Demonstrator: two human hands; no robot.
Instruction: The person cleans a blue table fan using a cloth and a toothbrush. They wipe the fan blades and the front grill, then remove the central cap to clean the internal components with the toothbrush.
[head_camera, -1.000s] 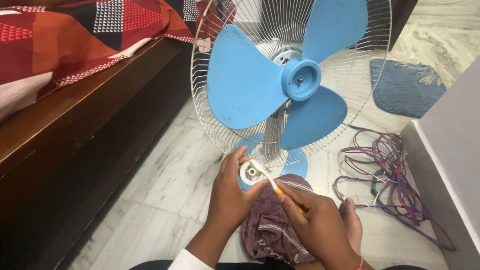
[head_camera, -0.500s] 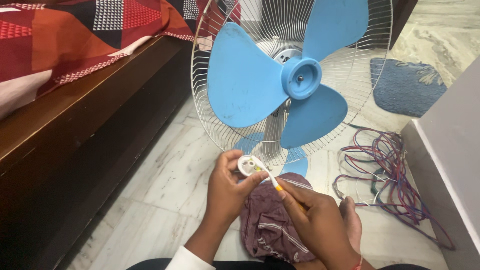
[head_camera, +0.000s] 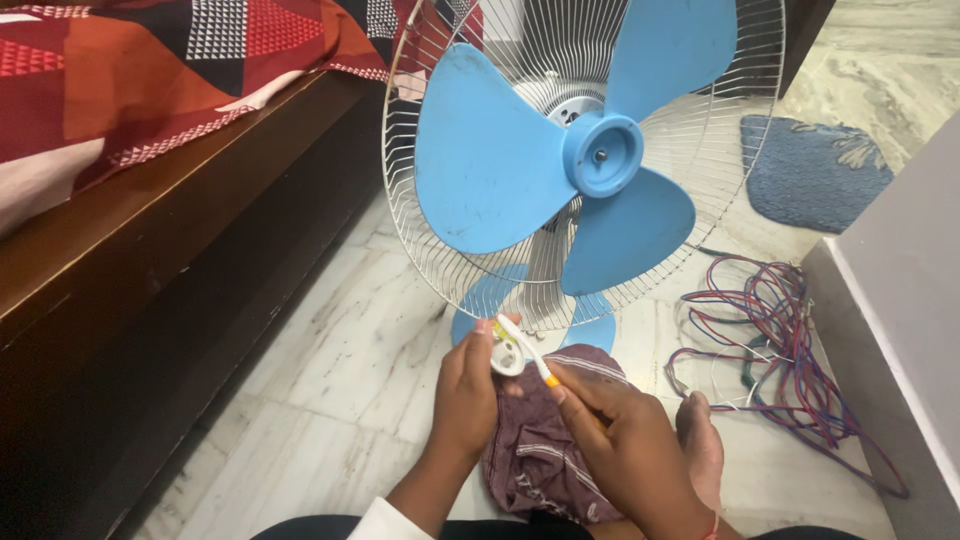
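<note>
My left hand grips a small white round plastic part just below the fan. My right hand holds a thin brush with a yellow-orange handle and white head, its tip resting on that part. Right behind stands a table fan with three blue blades and a white wire rear guard; its front guard is off. A crumpled maroon striped cloth lies on the floor under my hands.
A dark wooden bed frame with a red patterned cover runs along the left. A tangle of red and blue wires lies on the marble floor at right, beside a grey wall edge. A blue mat lies behind. My bare foot rests near the cloth.
My left hand has turned and lowered the white part, which now shows edge-on. The brush tip has followed it down slightly. The fan has not moved.
</note>
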